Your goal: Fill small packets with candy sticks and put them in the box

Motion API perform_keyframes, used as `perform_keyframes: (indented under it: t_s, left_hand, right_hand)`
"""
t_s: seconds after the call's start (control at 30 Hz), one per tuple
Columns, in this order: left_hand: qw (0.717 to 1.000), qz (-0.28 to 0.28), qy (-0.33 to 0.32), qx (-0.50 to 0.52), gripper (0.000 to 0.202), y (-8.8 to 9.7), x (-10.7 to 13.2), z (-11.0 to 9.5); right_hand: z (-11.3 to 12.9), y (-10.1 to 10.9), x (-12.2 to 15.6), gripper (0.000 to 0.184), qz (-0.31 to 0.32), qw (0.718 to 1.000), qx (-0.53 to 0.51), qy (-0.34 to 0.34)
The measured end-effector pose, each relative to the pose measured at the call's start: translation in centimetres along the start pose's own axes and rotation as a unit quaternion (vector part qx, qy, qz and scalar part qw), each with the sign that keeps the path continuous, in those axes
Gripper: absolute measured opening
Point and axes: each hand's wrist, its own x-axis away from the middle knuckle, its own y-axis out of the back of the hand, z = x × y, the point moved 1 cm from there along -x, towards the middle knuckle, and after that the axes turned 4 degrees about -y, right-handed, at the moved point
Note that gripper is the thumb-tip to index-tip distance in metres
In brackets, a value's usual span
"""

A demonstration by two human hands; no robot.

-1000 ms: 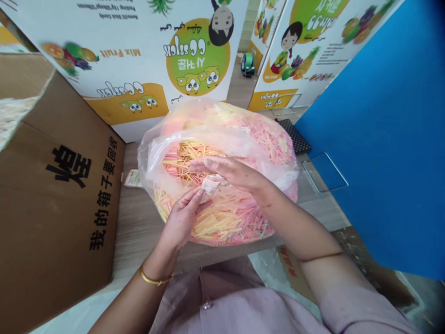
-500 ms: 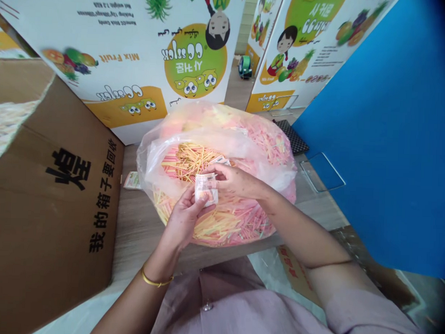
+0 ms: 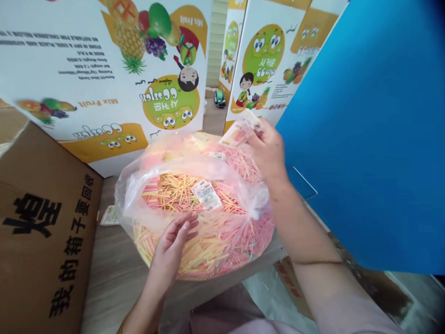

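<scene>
A big clear plastic bag (image 3: 243,187) full of thin pink, yellow and orange sticks (image 3: 212,244) lies on a wooden table in front of me. My left hand (image 3: 172,245) rests flat against the bag's front, fingers stretched out and holding nothing. My right hand (image 3: 267,151) is raised over the bag's far right side, pinching a small clear packet (image 3: 239,131) filled with pink sticks. Another small printed packet (image 3: 207,194) lies on top of the sticks inside the bag's mouth.
A brown cardboard box (image 3: 33,238) with black characters stands at my left. White printed fruit-candy cartons (image 3: 101,85) stand behind the bag. A blue board (image 3: 373,133) rises at the right. A small label (image 3: 109,215) lies on the wooden table (image 3: 109,280).
My right hand has lifted away to the far right with a small packet. My left hand has let go and dropped to the bag's front. A printed packet now lies on the sticks.
</scene>
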Motion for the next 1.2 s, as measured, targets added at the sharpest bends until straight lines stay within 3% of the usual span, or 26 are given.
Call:
perform_keyframes:
  t_s: [0.07, 0.13, 0.23, 0.27, 0.33, 0.4, 0.43, 0.47, 0.53, 0.6, 0.63, 0.8, 0.87, 1.0, 1.1, 1.2]
  left_hand:
    - [1.000, -0.003, 0.006, -0.005, 0.049, 0.0, 0.0, 0.4]
    - [1.000, 0.000, 0.011, -0.006, 0.049, 0.0, 0.0, 0.6]
    - [1.000, 0.003, 0.016, -0.014, 0.051, 0.1, 0.1, 0.6]
    - [1.000, 0.002, 0.017, -0.017, 0.052, 0.2, 0.2, 0.6]
    - [1.000, -0.004, 0.017, -0.020, 0.053, 0.3, 0.2, 0.5]
    - [1.000, -0.010, 0.016, -0.019, 0.053, 0.3, 0.1, 0.6]
    - [1.000, -0.011, 0.015, -0.016, 0.052, 0.3, 0.1, 0.6]
    - [1.000, -0.010, 0.014, -0.014, 0.051, 0.3, 0.1, 0.6]
    - [1.000, -0.006, 0.009, -0.010, 0.050, 0.3, 0.1, 0.7]
    - [1.000, -0.002, 0.004, -0.011, 0.048, 0.2, 0.1, 0.7]
    - [1.000, 0.000, 0.003, -0.013, 0.047, 0.2, 0.1, 0.7]
    - [1.000, 0.005, 0.007, -0.018, 0.043, 0.3, 0.4, 0.6]
    - [1.000, 0.004, 0.011, -0.016, 0.044, 0.4, 0.4, 0.6]
    - [1.000, 0.002, 0.011, 0.003, 0.045, 0.6, 0.2, 0.6]
    - [1.000, -0.002, 0.000, 0.006, 0.043, 0.5, 0.1, 0.3]
    - [0.999, -0.024, -0.032, 0.018, 0.046, 0.2, 0.0, 0.0]
  right_hand:
    - [-3.4, -1.7, -2.8, 0.027, 0.039, 0.998, 0.006, -0.045]
    - [-6.2, -4.0, -4.1, 0.020, 0.123, 0.987, 0.030, -0.103]
    - [-7.8, -6.2, -4.0, 0.014, 0.202, 0.966, 0.089, -0.135]
    - [-7.6, -6.2, -3.6, 0.014, 0.185, 0.968, 0.100, -0.133]
    - [-5.9, -5.2, -2.3, 0.016, 0.086, 0.987, 0.090, -0.105]
    - [-3.5, -3.6, -0.2, 0.022, -0.024, 0.997, 0.056, -0.047]
    - [-2.2, -3.0, 1.2, 0.025, -0.042, 0.998, 0.048, -0.016]
    - [-1.2, -2.7, 2.8, 0.027, -0.025, 0.998, 0.057, 0.004]
    - [-0.2, -3.3, 6.0, 0.028, 0.109, 0.987, 0.116, 0.035]
    - [-0.8, -5.0, 8.9, 0.030, 0.258, 0.942, 0.208, 0.057]
    - [-1.5, -6.0, 10.0, 0.029, 0.282, 0.924, 0.254, 0.055]
    - [-5.4, -9.3, 10.3, 0.037, 0.255, 0.895, 0.365, -0.002]
    - [-5.9, -9.3, 9.5, 0.031, 0.264, 0.893, 0.365, -0.010]
    - [-5.2, -7.8, 8.7, 0.042, 0.277, 0.881, 0.383, 0.018]
    - [-3.6, -6.2, 9.0, 0.041, 0.230, 0.902, 0.359, 0.063]
    - [-1.3, -5.1, 9.5, 0.039, 0.213, 0.942, 0.245, 0.081]
